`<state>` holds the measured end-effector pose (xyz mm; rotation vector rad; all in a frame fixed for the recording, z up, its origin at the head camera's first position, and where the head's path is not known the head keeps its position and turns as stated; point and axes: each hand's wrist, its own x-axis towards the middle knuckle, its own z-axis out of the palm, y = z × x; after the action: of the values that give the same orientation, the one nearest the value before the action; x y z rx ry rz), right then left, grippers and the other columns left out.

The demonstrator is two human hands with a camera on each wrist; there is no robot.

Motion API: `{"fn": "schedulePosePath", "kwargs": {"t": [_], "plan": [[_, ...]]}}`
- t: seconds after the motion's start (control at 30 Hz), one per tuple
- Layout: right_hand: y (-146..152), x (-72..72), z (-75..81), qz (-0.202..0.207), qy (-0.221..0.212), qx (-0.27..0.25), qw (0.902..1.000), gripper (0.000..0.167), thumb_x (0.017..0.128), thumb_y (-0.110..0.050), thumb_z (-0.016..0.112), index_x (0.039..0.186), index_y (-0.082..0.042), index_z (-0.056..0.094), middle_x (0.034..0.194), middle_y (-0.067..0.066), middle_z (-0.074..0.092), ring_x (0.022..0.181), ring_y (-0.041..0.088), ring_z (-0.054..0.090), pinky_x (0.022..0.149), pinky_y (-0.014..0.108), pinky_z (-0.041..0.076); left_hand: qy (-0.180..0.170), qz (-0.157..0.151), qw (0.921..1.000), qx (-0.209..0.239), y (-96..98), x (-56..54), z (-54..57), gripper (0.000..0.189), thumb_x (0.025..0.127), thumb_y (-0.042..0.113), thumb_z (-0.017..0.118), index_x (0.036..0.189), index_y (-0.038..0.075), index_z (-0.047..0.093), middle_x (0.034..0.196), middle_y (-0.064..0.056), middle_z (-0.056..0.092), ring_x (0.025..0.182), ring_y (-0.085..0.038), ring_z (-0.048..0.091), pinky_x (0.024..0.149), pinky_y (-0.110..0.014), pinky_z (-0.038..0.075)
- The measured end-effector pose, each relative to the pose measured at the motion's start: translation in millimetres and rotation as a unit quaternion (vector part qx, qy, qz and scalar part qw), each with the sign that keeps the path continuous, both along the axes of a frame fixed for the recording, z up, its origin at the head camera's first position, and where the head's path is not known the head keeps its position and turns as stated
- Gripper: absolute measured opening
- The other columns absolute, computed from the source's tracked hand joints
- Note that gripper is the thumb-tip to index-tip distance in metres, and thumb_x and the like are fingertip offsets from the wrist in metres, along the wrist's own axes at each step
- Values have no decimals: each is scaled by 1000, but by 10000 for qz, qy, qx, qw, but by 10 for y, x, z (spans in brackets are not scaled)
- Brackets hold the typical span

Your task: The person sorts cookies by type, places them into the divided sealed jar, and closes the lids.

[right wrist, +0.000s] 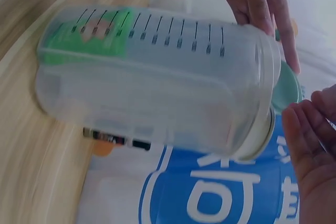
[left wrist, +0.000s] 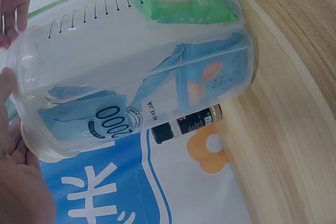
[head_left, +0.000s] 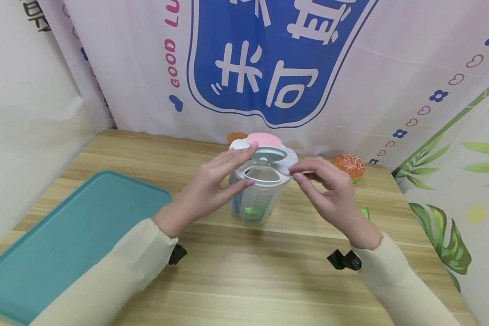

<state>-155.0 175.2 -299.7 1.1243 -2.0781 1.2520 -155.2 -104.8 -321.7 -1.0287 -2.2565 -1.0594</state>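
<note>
A clear plastic canister (head_left: 248, 199) with a white lid (head_left: 291, 158) stands upright on the table. On its lid a grey-green flap (head_left: 270, 155) is raised above an opening, and a pink flap (head_left: 264, 139) lies behind. Inside are a green packet (left wrist: 189, 10) and blue packets (left wrist: 212, 72). The left hand (head_left: 213, 181) spans the lid's left side with fingers extended, thumb near the front rim. At the lid's right edge is the right hand (head_left: 330, 188), its fingertips close to the thumb beside the raised flap. Whether these fingertips touch the lid is unclear.
A teal tray (head_left: 85, 226) lies on the left of the wooden table. Toward the right rear sits a sesame-topped burger (head_left: 349, 166). A bit of bright green (head_left: 365, 213) shows past the right hand. Behind the canister stands a small black-capped bottle (left wrist: 191, 123), before a printed curtain.
</note>
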Motion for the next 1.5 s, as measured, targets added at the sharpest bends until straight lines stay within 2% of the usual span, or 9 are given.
{"fn": "schedulePosePath", "kwargs": {"t": [0.17,0.33,0.5,0.63,0.73,0.83,0.97,1.13,1.5], "plan": [[294,4,-100,-479,-261,-105,9985,21,89,20,65,106,10,72,103,13,76,97,1,72,87,14,61,8,-9,10000,47,4,2,0,69,95,16,78,157,11,48,159,-7,55,147,-26,54,127,-44,41],[668,-10,-260,-1339,-836,629,9855,16,95,12,65,109,6,72,106,18,74,97,-10,64,84,5,57,-24,6,10000,5,8,-3,7,70,96,18,77,158,12,47,160,-5,54,148,-25,53,126,-42,41],[1098,-63,-431,-2134,-1762,1485,9494,17,103,-3,63,116,7,68,110,24,71,95,-19,54,80,0,52,-32,22,10000,10,5,-8,0,70,95,17,78,158,11,47,159,-5,55,147,-24,54,126,-42,42],[1405,-125,-575,-2589,-2370,2157,9112,28,106,-10,60,123,11,64,117,32,68,104,15,70,87,22,64,-33,35,10000,42,-2,-9,0,71,95,17,78,158,11,47,158,-6,56,147,-24,54,127,-43,41],[1584,-167,-697,-2627,-2633,2619,8906,33,106,-8,58,129,14,60,129,38,63,118,54,61,101,58,59,-8,21,10000,71,-5,-10,7,71,94,16,79,158,11,47,157,-7,57,147,-25,54,127,-44,40],[1717,-199,-805,-2508,-2784,2977,8781,36,105,-6,58,135,12,58,140,39,58,130,59,53,108,74,45,12,-6,10000,85,0,-11,9,71,94,16,79,157,10,48,157,-7,57,146,-25,54,126,-43,41],[1828,-250,-933,-2376,-2889,3294,8669,38,104,-5,58,140,6,58,146,35,56,135,59,49,110,77,40,-24,-26,10000,70,5,-10,4,71,94,17,79,158,11,47,158,-7,57,146,-25,54,126,-43,42],[1899,-312,-1038,-2233,-2840,3510,8639,38,103,-5,59,140,4,60,146,35,56,134,60,50,109,76,41,-30,-29,10000,64,6,-10,2,71,94,16,79,158,11,47,157,-7,57,146,-25,54,126,-43,43],[1902,-350,-1052,-2145,-2825,3861,8516,42,102,-5,60,142,7,58,144,36,56,133,60,51,109,75,42,-52,-6,10000,24,9,-13,-10,71,95,16,78,158,10,46,157,-7,57,145,-24,55,124,-41,45]]}}
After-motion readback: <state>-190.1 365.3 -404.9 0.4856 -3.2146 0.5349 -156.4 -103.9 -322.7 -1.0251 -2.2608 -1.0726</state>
